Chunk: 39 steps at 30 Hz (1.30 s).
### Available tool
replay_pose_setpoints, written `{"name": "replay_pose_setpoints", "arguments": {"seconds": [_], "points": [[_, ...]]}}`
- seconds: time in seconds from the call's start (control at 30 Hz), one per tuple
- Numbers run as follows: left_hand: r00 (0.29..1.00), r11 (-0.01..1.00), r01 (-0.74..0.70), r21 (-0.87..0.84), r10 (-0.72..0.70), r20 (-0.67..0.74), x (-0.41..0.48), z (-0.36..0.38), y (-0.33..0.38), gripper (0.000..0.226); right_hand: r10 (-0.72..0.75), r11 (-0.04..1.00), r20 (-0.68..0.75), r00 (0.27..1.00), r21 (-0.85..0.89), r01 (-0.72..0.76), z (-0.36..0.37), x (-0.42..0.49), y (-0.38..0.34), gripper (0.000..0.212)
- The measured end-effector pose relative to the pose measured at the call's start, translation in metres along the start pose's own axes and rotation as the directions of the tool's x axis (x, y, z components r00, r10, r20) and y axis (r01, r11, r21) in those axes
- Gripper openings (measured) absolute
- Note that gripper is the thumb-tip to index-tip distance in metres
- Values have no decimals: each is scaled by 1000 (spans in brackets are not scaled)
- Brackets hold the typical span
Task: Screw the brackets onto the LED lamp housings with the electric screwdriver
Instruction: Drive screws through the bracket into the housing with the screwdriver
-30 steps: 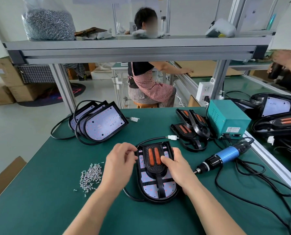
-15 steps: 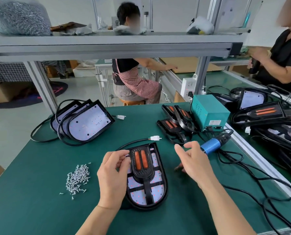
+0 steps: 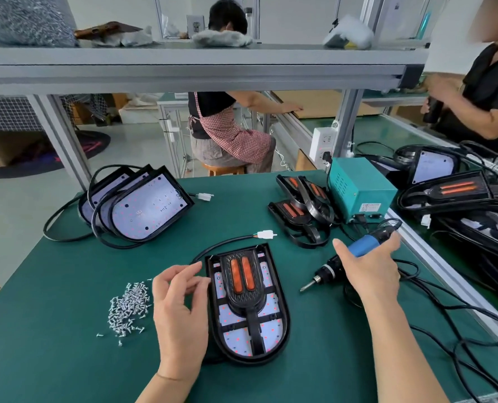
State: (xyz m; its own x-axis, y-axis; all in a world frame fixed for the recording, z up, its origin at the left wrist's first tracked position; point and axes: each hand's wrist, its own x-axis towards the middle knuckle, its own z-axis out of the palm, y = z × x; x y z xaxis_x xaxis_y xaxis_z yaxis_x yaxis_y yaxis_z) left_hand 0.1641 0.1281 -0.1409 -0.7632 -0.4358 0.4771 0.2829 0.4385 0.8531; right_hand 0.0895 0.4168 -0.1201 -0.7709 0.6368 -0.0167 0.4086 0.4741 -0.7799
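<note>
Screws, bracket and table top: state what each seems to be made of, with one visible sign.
Screws: probably bright metal, silvery glints.
Bracket: likely moulded black plastic, matt textured surface.
Table top: apparently green matt mat, no shine.

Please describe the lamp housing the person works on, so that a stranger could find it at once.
On the green table, look at the near middle, between the left hand and the right hand. The lamp housing lies flat there, alone. Unlike the bare housings stacked at the back left, it carries a black bracket with two orange strips.
</note>
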Motion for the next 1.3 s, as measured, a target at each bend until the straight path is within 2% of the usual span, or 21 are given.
{"name": "replay_pose_setpoints", "arguments": {"seconds": [0.13, 0.27, 0.4, 0.47, 0.57, 0.67, 0.8, 0.9, 1.07, 1.2, 1.3], "points": [[999, 999, 33, 10, -33, -29, 2, 1, -3, 30, 83, 994, -45, 996, 69, -80, 1, 3, 2, 101], [999, 1000, 7, 28, -6, -35, 1, 2, -4, 26, 176, 926, -40, 984, 345, -152, 4, 3, 13, 88], [998, 996, -44, 82, 47, -37, 0, 2, -6, 23, 196, 715, 46, 980, 677, -175, 4, 1, 10, 56], [997, 993, -67, 97, 70, -22, 0, 2, -5, 24, 160, 610, 45, 986, 781, -135, 1, -3, 6, 37], [996, 991, -83, 103, 84, -9, -2, 2, -1, 23, 94, 465, 2, 996, 884, -46, -5, -11, -1, 24], [996, 989, -92, 119, 93, -4, -3, 2, 1, 22, 16, 424, -7, 1000, 906, -1, -8, -17, -5, 16], [999, 996, -46, 83, 48, -24, -3, 3, 2, 28, 6, 358, 107, 994, 928, -102, -13, -23, -7, 18], [999, 997, -27, 68, 29, -24, -4, 3, 2, 30, 62, 155, 266, 962, 949, -273, -15, -22, -4, 27], [1000, 997, 12, 76, -12, 2, -3, 1, 8, 36, -21, -88, 450, 893, 889, -450, -12, -21, 4, 39], [997, 997, 7, 74, -13, 75, -7, 4, 23, 31, -122, -303, 470, 874, 821, -484, -14, -23, -3, 36], [985, 997, -12, 72, -1, 172, -10, 10, 37, 29, -154, -328, 443, 883, 820, -469, -18, -27, -14, 34]]}}
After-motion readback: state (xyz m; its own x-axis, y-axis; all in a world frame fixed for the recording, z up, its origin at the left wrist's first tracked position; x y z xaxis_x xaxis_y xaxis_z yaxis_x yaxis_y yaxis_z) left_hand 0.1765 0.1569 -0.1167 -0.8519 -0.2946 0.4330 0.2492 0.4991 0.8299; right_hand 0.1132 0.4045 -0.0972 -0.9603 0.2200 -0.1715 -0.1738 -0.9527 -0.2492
